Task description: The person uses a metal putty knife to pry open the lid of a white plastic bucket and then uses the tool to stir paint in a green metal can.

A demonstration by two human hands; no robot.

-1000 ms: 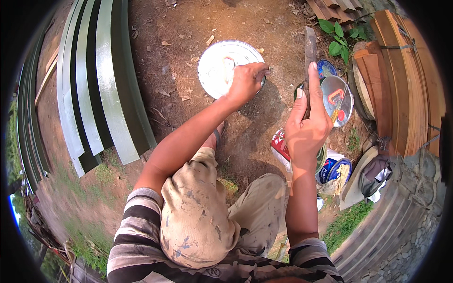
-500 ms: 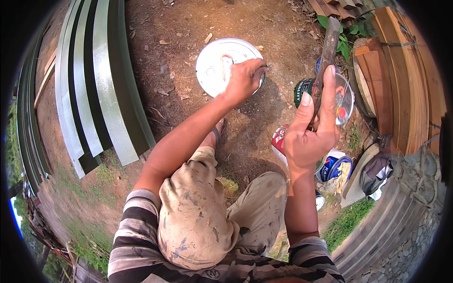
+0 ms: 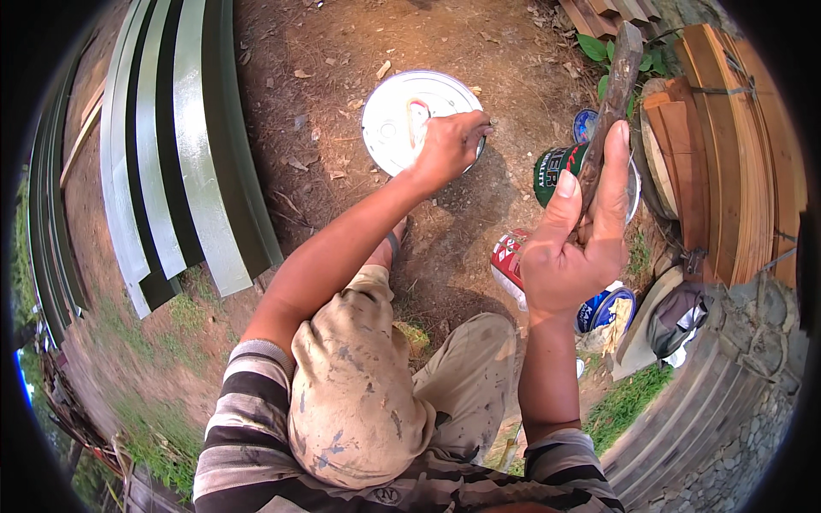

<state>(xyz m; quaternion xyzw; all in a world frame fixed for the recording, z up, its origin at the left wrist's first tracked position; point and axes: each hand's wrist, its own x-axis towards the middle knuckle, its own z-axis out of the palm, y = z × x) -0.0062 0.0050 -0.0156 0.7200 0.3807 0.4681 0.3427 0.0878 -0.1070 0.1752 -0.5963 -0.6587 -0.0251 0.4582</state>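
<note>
My right hand [image 3: 569, 244] grips a dark, rough wooden stick [image 3: 617, 94], tilted with its far end up and to the right. The thumb and forefinger stretch along the stick while the other fingers fold behind it. Over the right side of a round white lid or bucket top [image 3: 389, 111] on the dirt, my left hand [image 3: 449, 150] is closed with fingers curled. Whatever those fingers pinch, if anything, is hidden. A pale curved handle or strip [image 3: 416, 107] shows on the white top beside this hand.
Beyond my right hand are a green can [image 3: 552, 175], a red-and-white can [image 3: 509, 256] and a blue can [image 3: 599, 309]. Long grey-green metal profiles [image 3: 201, 128] lie on the left. Stacked wooden boards [image 3: 723, 154] line the right. My bent knee [image 3: 355, 402] is between my arms.
My right hand has shifted slightly right with the stick, covering more of the clear-topped container behind it. My left hand has moved slightly right and down, still closed.
</note>
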